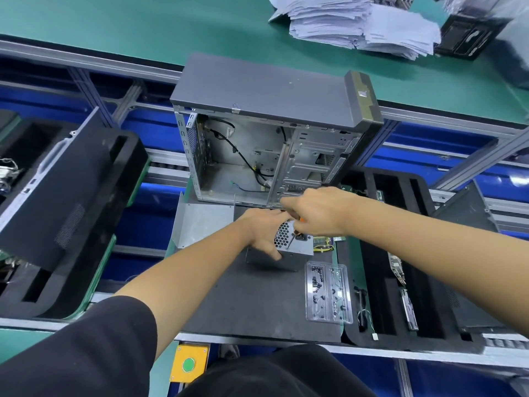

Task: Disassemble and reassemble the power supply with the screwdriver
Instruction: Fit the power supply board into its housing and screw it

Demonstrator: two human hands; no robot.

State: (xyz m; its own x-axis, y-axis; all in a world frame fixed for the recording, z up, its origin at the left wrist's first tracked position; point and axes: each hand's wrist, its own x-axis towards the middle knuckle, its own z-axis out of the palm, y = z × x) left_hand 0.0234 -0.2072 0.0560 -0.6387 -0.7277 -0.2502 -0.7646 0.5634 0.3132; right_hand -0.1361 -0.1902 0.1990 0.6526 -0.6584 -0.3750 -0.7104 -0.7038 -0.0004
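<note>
A grey metal power supply (297, 247) with a honeycomb fan grille stands on the dark foam mat (252, 299) in front of the open computer case (257, 156). My left hand (264, 227) lies over its top left, fingers curled round the box's upper edge, thumb down its front. My right hand (317, 210) grips the orange-handled screwdriver (294, 232); its thin shaft slants down onto the grille face. Yellow and black cables (323, 249) trail from the supply's right side.
A clear plastic tray (327, 293) with several screws lies right of the supply. A loose metal side panel (200, 224) lies to its left. Black foam trays (65, 202) flank the mat. Paper stacks (357, 21) sit on the far green bench. A yellow button box (189, 363) hangs below.
</note>
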